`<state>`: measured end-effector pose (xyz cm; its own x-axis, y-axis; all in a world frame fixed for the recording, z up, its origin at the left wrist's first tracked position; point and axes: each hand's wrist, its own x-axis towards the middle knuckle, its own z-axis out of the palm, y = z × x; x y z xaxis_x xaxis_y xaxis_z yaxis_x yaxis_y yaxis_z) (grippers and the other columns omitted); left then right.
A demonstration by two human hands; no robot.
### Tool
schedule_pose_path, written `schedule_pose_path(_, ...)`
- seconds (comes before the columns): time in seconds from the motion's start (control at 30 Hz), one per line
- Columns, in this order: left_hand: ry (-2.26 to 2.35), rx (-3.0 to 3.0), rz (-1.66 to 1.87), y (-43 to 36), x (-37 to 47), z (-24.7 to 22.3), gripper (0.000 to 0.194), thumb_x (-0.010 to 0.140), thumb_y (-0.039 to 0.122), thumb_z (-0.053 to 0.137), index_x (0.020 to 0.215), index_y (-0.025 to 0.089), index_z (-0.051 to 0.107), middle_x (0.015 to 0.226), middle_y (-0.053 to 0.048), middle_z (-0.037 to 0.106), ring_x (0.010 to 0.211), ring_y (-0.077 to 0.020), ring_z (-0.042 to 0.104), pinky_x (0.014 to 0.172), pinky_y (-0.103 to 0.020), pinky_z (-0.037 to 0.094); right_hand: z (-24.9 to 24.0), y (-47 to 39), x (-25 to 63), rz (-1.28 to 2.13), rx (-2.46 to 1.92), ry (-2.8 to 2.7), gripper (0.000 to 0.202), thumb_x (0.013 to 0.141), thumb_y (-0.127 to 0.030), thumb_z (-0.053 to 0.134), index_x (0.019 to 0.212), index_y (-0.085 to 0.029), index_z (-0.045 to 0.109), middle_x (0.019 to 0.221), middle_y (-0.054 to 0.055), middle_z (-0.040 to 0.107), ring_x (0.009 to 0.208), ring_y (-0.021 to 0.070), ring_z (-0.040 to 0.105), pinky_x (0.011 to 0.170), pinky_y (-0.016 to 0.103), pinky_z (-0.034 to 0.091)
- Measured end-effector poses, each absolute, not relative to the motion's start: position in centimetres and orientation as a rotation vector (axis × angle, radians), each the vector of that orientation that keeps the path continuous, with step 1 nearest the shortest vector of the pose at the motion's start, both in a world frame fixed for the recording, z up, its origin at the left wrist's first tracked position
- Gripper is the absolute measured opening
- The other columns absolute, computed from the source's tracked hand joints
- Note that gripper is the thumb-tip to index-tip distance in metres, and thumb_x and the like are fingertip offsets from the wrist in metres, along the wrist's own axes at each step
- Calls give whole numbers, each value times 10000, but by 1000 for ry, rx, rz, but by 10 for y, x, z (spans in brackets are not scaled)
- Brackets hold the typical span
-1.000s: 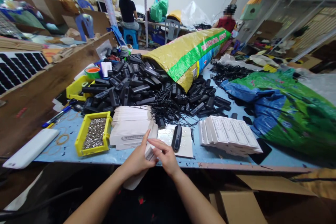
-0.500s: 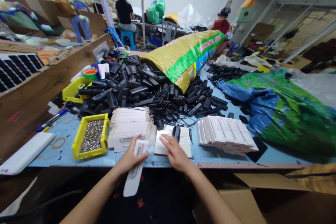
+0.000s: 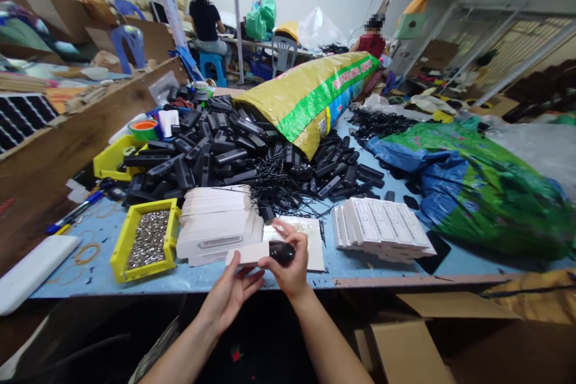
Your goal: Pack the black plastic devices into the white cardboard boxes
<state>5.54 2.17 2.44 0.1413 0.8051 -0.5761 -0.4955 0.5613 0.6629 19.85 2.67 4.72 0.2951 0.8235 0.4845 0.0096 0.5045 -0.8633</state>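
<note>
A slim white carton [image 3: 246, 254] lies across my left hand [image 3: 229, 297], thumb at its left end and fingers spread beneath. In my right hand [image 3: 291, 261] is a black plastic device [image 3: 282, 251], held at the carton's right end; I cannot tell how far it sits inside. Just behind my hands is a white pad [image 3: 314, 240] on the table. To its left stands a stack of flat white cartons [image 3: 216, 222]. Filled white cartons, or ones that look so, are stacked as printed boxes [image 3: 382, 225] at the right.
A heap of black devices [image 3: 202, 150] and thin black sticks [image 3: 279, 177] spreads behind. Left are a yellow bin of small metal parts [image 3: 150, 240] and a white slab-like object [image 3: 38, 270]. A green-blue sack [image 3: 477, 186] lies right; a cardboard box [image 3: 409, 348] is below.
My right hand has picked up the black device from the white pad and brought it left to the carton. My left hand has turned the carton from upright-slanting to nearly level.
</note>
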Motion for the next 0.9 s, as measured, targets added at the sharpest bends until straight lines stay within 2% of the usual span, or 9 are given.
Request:
schedule_pose_path(0.13,1400,1341,1101,23,37,9,787,572,396,793,1241,168,447,1321,-157,483,1202,-344,484,934,-475,471,40,34,204,818,-859,-1359,565,724,-397,729,1148,-242,389,941,54,653,874,196,639,827,337,493)
schedule_pose_path(0.2,1416,1715,988,27,30,6,756,593,347,771,1247,190,425,1238,-130,556,1110,-308,565,914,-442,485,37,54,224,904,-921,-1591,382,824,-442,589,1121,-218,500,956,63,651,903,200,632,821,324,495)
schedule_pose_path(0.27,1427,1867,855,30,27,7,668,689,343,687,1265,203,380,1123,-97,623,981,-261,638,836,-389,522,31,86,254,787,-1202,-1631,264,912,-371,416,934,-200,616,925,66,647,892,189,623,818,321,488)
schedule_pose_path(0.4,1519,1966,844,32,24,9,655,730,366,632,1276,181,322,1094,-100,633,944,-240,654,772,-327,535,12,148,322,489,-1596,-1445,94,774,-181,566,737,-168,652,922,103,601,930,233,570,906,418,419)
schedule_pose_path(0.53,1526,1975,854,34,17,6,647,742,392,618,1274,176,319,1090,-96,632,939,-227,655,768,-311,532,-2,163,354,524,-1527,-1481,79,646,-155,686,600,-179,626,809,57,611,850,210,577,873,379,439)
schedule_pose_path(0.6,1532,1983,891,39,16,4,655,739,406,620,1274,170,325,1105,-101,624,956,-229,647,799,-323,523,-2,153,354,507,-1491,-1422,63,710,-234,654,681,-182,636,824,55,628,856,200,586,860,364,451)
schedule_pose_path(0.7,1513,2021,926,48,20,3,675,730,406,624,1290,166,333,1161,-117,604,1021,-246,622,856,-344,502,5,122,333,463,-1474,-1256,247,851,-368,485,935,-165,597,837,68,634,807,186,613,773,359,496)
schedule_pose_path(0.77,1415,2092,879,53,24,3,677,726,381,623,1308,177,344,1209,-114,586,1070,-251,599,880,-339,489,15,95,304,545,-1391,-1136,306,864,-398,478,1056,-165,528,809,50,632,738,173,632,689,334,519)
schedule_pose_path(0.9,1256,2140,800,48,29,6,701,719,321,611,1347,198,325,1224,-100,582,1067,-244,601,863,-316,489,39,42,231,747,-1132,-1021,267,798,-348,633,990,-201,521,782,9,636,716,160,643,664,298,520)
